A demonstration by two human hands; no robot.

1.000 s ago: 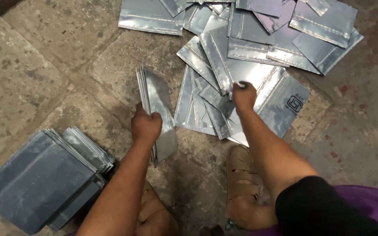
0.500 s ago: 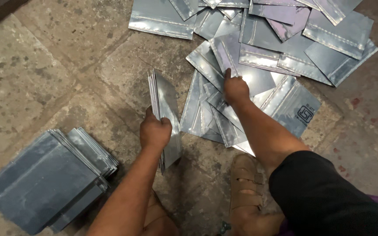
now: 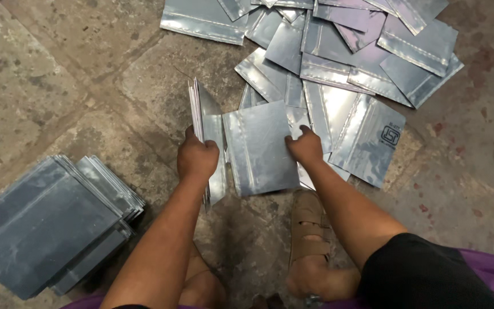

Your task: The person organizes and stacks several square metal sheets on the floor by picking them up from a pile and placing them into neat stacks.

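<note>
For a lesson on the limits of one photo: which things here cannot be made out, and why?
1. How many silver pouches lie in the loose heap: head view, they overlap and the top edge cuts them off.
2. The count in the bundle in the left hand: seen edge-on.
3. The neat stack: the left edge crops it.
4. The pouch at the right hand: its underside is hidden.

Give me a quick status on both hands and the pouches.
Left hand grips an upright bundle of silver pouches. Right hand holds one flat pouch beside it. Loose pile ahead, neat stack at left.
</note>
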